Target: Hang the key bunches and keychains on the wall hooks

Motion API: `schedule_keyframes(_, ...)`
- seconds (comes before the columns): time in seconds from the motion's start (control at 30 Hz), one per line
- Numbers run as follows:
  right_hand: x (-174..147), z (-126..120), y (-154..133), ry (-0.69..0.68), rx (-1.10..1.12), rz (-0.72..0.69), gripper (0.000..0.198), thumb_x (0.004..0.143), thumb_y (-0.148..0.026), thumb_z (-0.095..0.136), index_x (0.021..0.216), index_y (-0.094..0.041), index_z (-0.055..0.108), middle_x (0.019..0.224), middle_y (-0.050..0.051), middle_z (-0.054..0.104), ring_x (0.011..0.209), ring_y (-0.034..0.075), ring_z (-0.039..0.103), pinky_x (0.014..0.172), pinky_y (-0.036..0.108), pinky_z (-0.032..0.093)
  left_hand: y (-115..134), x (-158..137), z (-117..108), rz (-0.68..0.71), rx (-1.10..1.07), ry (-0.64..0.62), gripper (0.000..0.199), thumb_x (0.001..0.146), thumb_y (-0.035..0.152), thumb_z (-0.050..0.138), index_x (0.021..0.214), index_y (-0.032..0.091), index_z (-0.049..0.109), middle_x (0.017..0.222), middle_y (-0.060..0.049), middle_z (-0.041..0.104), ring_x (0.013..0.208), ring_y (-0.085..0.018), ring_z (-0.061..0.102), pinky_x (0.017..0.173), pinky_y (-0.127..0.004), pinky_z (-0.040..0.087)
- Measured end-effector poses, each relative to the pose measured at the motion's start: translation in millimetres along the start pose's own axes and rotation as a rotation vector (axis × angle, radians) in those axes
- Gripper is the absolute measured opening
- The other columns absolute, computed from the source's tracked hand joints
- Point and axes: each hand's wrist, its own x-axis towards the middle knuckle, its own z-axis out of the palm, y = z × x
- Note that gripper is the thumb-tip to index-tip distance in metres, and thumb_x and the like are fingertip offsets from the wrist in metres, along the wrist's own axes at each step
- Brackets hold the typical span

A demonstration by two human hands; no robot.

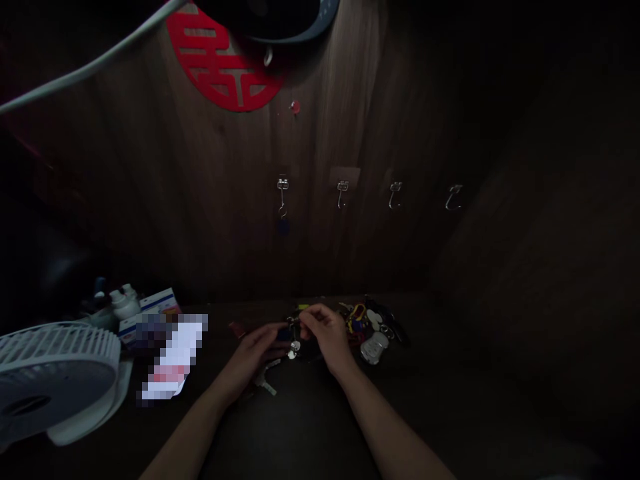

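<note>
keys (269, 386): metallic shine noted
hooks (343, 188): glossy metal seen
wall (225, 173): wood grain observed, low sheen
fan (85, 387): smooth plastic recorded

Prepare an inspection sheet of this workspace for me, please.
Surface: dark tabletop, dimly lit.
Job's things: shiny metal pieces near centre; key nearer the wearer; mixed heap of trinkets at right.
Clutter: white fan, bottles and boxes at left.
Hands: left hand and right hand close together around the metal pieces; exact grip too dark to tell.
Cables: white cord crosses upper left.
Surroundings: wooden panel, four hooks, leftmost bearing a blue tag; red ornament.
</note>
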Motion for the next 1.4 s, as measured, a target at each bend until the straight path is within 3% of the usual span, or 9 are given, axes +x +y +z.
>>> schedule_keyframes(0.1,-2.5,0.5,0.3,-0.041,-0.045,0.016,0.019,0.067,-0.034,0.068,0.065,-0.017,0.059,0.050,-0.005,0.054,0.041,0.006,0.045,0.042,0.019,0.035,4.6,-2.6,4.5,0.096,0.173,0.036,0.029,0.079,0.038,0.058,0.102,0.022,0.066,0.110,-0.005,0.067,0.107,-0.023,0.057,0.095,-0.034,0.040)
schedule_keyframes(0.33,-6.9,3.7,0.8,-0.103,-0.139,0.039,0.021,0.067,-0.036,0.067,0.064,-0.017,0.059,0.050,-0.006,0.050,0.043,0.007,0.041,0.043,0.020,0.031,7.4,-2.3,9.6,0.219,0.376,0.115,0.018,0.074,0.037,0.061,0.078,0.021,0.069,0.092,-0.003,0.071,0.091,-0.022,0.060,0.086,-0.032,0.043)
schedule_keyframes(0.57,-8.2,1.9,0.1,-0.140,-0.207,0.001,0.022,0.068,-0.039,0.067,0.064,-0.019,0.059,0.054,-0.004,0.052,0.049,0.010,0.044,0.047,0.021,0.033,8.2,-1.0,15.7,0.177,0.400,0.027,0.014,0.071,0.034,0.066,0.072,0.021,0.070,0.070,0.000,0.067,0.069,-0.018,0.058,0.065,-0.025,0.042)
schedule_keyframes(0.7,-7.9,-0.8,-2.3,-0.151,-0.191,-0.015,0.027,0.074,-0.045,0.059,0.067,-0.018,0.060,0.054,-0.004,0.051,0.048,0.009,0.044,0.046,0.020,0.032,17.3,-3.7,20.8,0.124,0.305,0.044,0.015,0.071,0.035,0.066,0.069,0.020,0.069,0.068,0.000,0.066,0.068,-0.017,0.057,0.063,-0.024,0.042)
schedule_keyframes(1.1,2.5,-7.2,11.0,-0.026,-0.119,-0.026,0.042,0.079,-0.055,0.047,0.073,-0.016,0.060,0.049,-0.004,0.048,0.039,0.007,0.038,0.039,0.019,0.026,69.3,14.5,16.8,0.169,-0.109,0.138,0.019,0.071,0.034,0.069,0.079,0.017,0.069,0.086,-0.003,0.068,0.081,-0.014,0.061,0.073,-0.022,0.044)
schedule_keyframes(1.23,2.4,-7.6,13.0,-0.027,-0.114,-0.023,0.040,0.079,-0.054,0.048,0.071,-0.016,0.059,0.049,-0.005,0.048,0.038,0.006,0.037,0.039,0.019,0.025,95.9,23.9,22.7,0.231,-0.084,0.161,0.021,0.068,0.035,0.071,0.078,0.017,0.067,0.088,-0.005,0.070,0.082,-0.015,0.062,0.073,-0.024,0.045)
schedule_keyframes(1.4,1.9,-7.5,13.3,-0.038,-0.123,-0.029,0.040,0.078,-0.054,0.048,0.071,-0.016,0.059,0.049,-0.004,0.049,0.038,0.006,0.038,0.039,0.019,0.025,129.7,38.3,36.0,0.389,0.121,0.210,0.027,0.067,0.042,0.069,0.079,0.018,0.066,0.082,-0.003,0.071,0.072,-0.014,0.063,0.060,-0.021,0.042)
